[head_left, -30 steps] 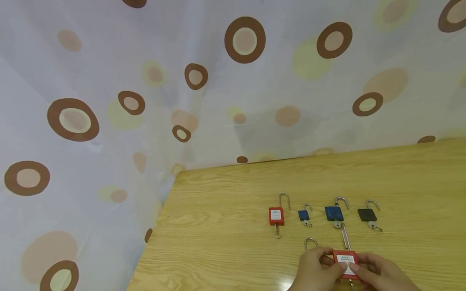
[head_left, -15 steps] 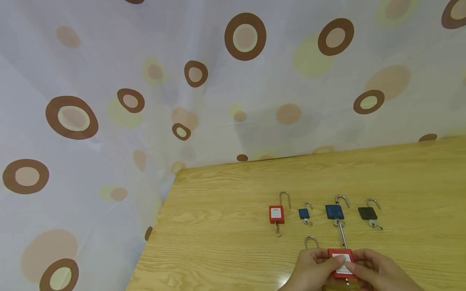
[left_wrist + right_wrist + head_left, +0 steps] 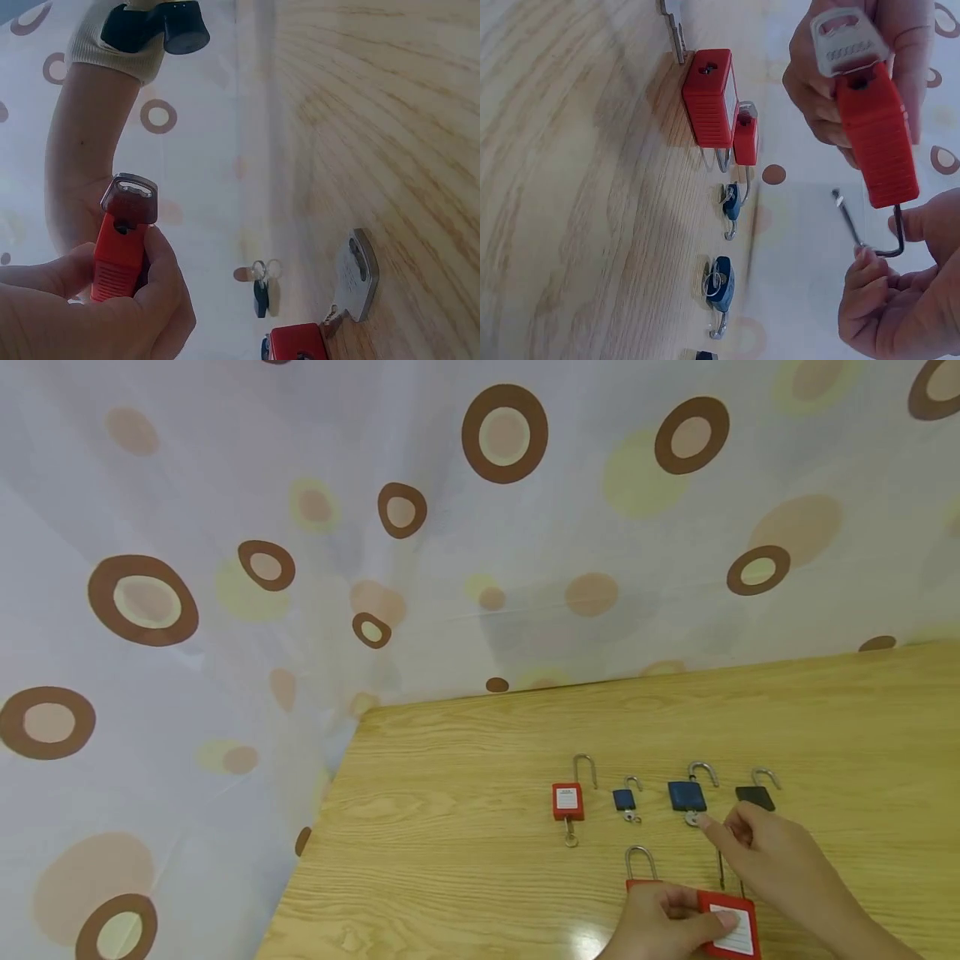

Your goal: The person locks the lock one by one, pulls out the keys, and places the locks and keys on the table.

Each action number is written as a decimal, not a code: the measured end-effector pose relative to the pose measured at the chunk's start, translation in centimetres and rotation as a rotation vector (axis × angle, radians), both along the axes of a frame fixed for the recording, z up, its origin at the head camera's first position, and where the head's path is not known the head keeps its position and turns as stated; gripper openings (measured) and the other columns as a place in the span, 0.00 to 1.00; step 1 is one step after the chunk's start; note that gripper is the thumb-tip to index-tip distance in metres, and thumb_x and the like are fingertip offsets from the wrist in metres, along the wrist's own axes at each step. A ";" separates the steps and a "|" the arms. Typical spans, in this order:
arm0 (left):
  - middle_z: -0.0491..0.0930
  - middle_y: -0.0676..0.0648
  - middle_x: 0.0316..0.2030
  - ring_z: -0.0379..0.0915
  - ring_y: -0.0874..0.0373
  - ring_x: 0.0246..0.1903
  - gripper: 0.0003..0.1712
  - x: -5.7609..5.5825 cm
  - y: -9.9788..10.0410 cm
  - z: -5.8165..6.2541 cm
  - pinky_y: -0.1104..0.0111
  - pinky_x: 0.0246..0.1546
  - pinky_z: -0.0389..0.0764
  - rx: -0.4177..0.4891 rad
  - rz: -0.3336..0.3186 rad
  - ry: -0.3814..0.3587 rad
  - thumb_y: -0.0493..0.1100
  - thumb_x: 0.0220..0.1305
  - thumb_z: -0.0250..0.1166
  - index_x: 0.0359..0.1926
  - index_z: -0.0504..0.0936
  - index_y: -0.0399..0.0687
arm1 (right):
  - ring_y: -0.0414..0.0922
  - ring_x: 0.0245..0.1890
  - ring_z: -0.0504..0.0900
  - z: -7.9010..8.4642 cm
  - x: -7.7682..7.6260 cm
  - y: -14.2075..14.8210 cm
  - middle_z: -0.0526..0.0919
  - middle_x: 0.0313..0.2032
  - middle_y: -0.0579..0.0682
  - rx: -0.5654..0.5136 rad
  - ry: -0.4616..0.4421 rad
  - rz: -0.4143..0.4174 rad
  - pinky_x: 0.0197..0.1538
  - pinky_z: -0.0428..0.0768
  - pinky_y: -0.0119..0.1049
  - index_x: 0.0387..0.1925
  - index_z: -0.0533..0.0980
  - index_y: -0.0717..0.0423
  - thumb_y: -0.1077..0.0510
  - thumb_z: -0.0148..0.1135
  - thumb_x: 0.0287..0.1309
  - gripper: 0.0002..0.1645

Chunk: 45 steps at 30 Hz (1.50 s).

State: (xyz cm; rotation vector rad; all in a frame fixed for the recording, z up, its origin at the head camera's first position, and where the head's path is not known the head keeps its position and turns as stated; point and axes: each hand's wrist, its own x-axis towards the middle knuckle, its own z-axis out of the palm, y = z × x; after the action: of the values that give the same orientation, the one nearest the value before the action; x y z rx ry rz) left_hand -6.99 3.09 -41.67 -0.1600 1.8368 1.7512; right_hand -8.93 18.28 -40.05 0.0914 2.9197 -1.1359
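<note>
A red padlock (image 3: 731, 925) with a white label is gripped by my left hand (image 3: 656, 922), thumb on the label. A key (image 3: 847, 41) sticks out of its bottom in the right wrist view. Its metal shackle (image 3: 889, 251) is swung open, one end free. My right hand (image 3: 780, 860) pinches the bend of that shackle. On the table beside my left hand lies a second red padlock (image 3: 709, 97), mostly hidden by the hand in the head view; its keyhole holds no key. A loose key (image 3: 356, 274) lies right by it.
Behind the hands, a row of open padlocks lies on the wooden table (image 3: 450, 827): a red padlock (image 3: 567, 802), a small blue padlock (image 3: 624, 799), a larger blue padlock (image 3: 686, 795) and a black padlock (image 3: 755, 797). A patterned curtain (image 3: 420, 568) rises along the table's back and left edges.
My right hand has left the padlock's body and moved up to its shackle. The left hand keeps hold of the body, which has shifted slightly right, uncovering more of the second red padlock.
</note>
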 end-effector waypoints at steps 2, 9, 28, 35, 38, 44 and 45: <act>0.84 0.46 0.28 0.81 0.57 0.30 0.03 0.0 -0.2 0.0 0.68 0.34 0.83 0.023 -0.018 -0.017 0.40 0.53 0.69 0.30 0.84 0.45 | 0.35 0.12 0.58 -0.2 -0.2 -0.1 0.62 0.13 0.43 0.001 0.050 0.012 0.16 0.58 0.26 0.25 0.69 0.57 0.50 0.51 0.66 0.17; 0.84 0.47 0.27 0.82 0.56 0.30 0.04 0.1 -0.3 0.0 0.68 0.33 0.83 0.013 -0.019 -0.004 0.40 0.54 0.68 0.30 0.84 0.44 | 0.34 0.14 0.59 -0.7 -0.5 -0.6 0.65 0.16 0.43 -0.098 0.126 0.024 0.17 0.61 0.27 0.29 0.74 0.58 0.56 0.54 0.64 0.11; 0.84 0.46 0.27 0.83 0.52 0.31 0.05 -0.1 -0.1 -0.2 0.63 0.34 0.84 -0.030 0.010 -0.007 0.38 0.54 0.68 0.31 0.83 0.41 | 0.36 0.14 0.62 -0.9 -0.5 -0.3 0.67 0.18 0.43 -0.312 -0.027 0.029 0.17 0.66 0.29 0.35 0.73 0.62 0.53 0.50 0.67 0.15; 0.84 0.47 0.27 0.81 0.56 0.30 0.07 -0.6 -0.3 0.1 0.67 0.34 0.82 -0.035 0.000 0.045 0.41 0.55 0.68 0.33 0.84 0.40 | 0.35 0.14 0.63 -1.3 -0.3 -0.7 0.67 0.17 0.42 -0.328 0.016 0.060 0.16 0.67 0.29 0.33 0.74 0.63 0.58 0.51 0.66 0.11; 0.84 0.48 0.27 0.80 0.59 0.30 0.07 -0.8 -0.3 0.2 0.69 0.34 0.81 -0.057 -0.005 0.060 0.41 0.55 0.68 0.33 0.84 0.41 | 0.35 0.15 0.63 -1.5 -0.2 -0.9 0.67 0.17 0.42 -0.317 0.032 0.059 0.17 0.65 0.29 0.32 0.74 0.62 0.58 0.51 0.66 0.11; 0.85 0.47 0.27 0.79 0.61 0.28 0.07 -0.9 -0.5 0.2 0.72 0.31 0.81 -0.070 -0.015 0.090 0.41 0.55 0.67 0.32 0.84 0.40 | 0.35 0.15 0.63 -1.5 -0.1 -1.2 0.69 0.18 0.43 -0.294 0.038 0.049 0.18 0.65 0.29 0.31 0.74 0.61 0.57 0.52 0.66 0.12; 0.84 0.48 0.27 0.79 0.62 0.28 0.07 -0.9 -0.5 0.2 0.73 0.30 0.80 -0.072 -0.014 0.089 0.41 0.56 0.67 0.32 0.84 0.41 | 0.35 0.16 0.64 -1.5 -0.1 -1.2 0.70 0.19 0.43 -0.293 0.024 0.046 0.18 0.66 0.29 0.33 0.75 0.62 0.56 0.51 0.66 0.13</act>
State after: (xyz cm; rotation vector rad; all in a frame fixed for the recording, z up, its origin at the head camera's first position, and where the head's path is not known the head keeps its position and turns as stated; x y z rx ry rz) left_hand -7.93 2.57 -41.47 -0.0981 1.9614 1.7084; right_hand -8.99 17.12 -41.53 0.0087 2.7212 -1.5492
